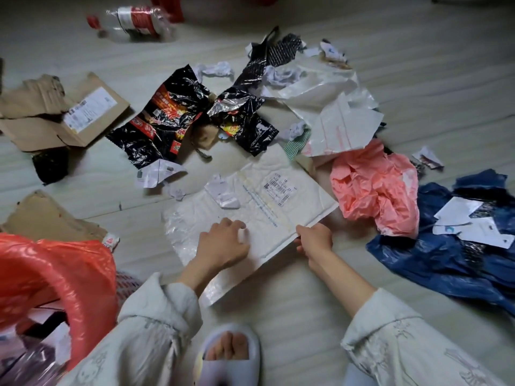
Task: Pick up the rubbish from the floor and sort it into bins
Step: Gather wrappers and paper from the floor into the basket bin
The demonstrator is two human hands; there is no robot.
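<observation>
A white padded mailer point(259, 201) with a barcode label lies flat on the floor in front of me. My right hand point(315, 240) pinches its near right edge and lifts that edge slightly. My left hand point(223, 243) rests on top of the mailer with its fingers curled, pressing on it. A bin lined with a red bag point(55, 274) stands at the lower left, with some rubbish inside. Small paper scraps point(223, 193) lie on the mailer.
Litter covers the floor: black snack wrappers point(167, 118), torn cardboard point(64, 112), a clear plastic bottle point(136, 22), white plastic bags point(334, 118), a pink bag point(373, 188), a blue bag point(451, 252) with paper slips. My slippered foot point(228, 355) is at the bottom centre.
</observation>
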